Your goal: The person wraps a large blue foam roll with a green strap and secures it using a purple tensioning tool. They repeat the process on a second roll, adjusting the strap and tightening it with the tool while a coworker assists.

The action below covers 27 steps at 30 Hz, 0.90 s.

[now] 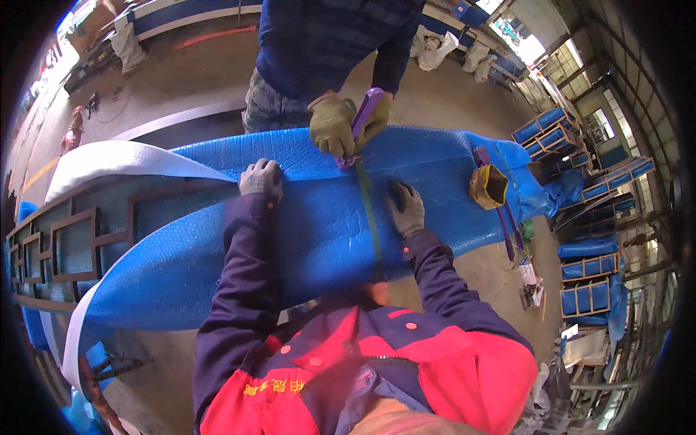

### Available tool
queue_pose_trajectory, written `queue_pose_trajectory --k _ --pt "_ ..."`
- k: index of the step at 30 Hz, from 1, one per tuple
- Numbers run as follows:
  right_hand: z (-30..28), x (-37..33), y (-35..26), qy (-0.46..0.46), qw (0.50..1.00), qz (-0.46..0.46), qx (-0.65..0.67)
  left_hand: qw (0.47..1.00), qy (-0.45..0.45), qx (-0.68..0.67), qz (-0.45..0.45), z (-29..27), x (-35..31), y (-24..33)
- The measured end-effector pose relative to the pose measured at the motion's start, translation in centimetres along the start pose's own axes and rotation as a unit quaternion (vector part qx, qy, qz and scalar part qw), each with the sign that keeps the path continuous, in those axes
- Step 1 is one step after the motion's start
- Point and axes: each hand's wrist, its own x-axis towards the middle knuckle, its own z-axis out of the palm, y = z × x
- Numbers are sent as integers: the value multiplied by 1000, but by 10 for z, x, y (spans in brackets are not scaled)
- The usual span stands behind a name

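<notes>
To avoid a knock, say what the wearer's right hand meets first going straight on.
Along the blue wrap, the right hand would probably meet the co-worker's left glove first; depth is unclear.

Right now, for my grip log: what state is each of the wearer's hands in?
Left hand: on the blue bubble wrap; whether it pinches any cannot be told.
Right hand: open, lying on the blue bubble wrap.

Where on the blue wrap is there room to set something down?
The blue wrap lies bare between the left hand and the green strap, and between the right hand and the yellow roll. Crowded: the co-worker's gloved hands and purple tool at the strap.
</notes>
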Motion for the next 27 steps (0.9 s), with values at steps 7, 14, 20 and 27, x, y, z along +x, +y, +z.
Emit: queue_pose_trajectory --k 7,14,20,27 --pt "-3 2 -2 10 999 -21 45 1000 -3 -9 -11 -1 0 1" --pt "-17 1 -11 -2 999 -10 41 1000 11 -1 -5 1 -1 2" --pt "-23 8 -8 -21 994 -5 103 1000 20 13 5 -1 0 5" --pt "-19 5 -2 17 997 -20 66 1000 20 20 7 -4 -1 10"
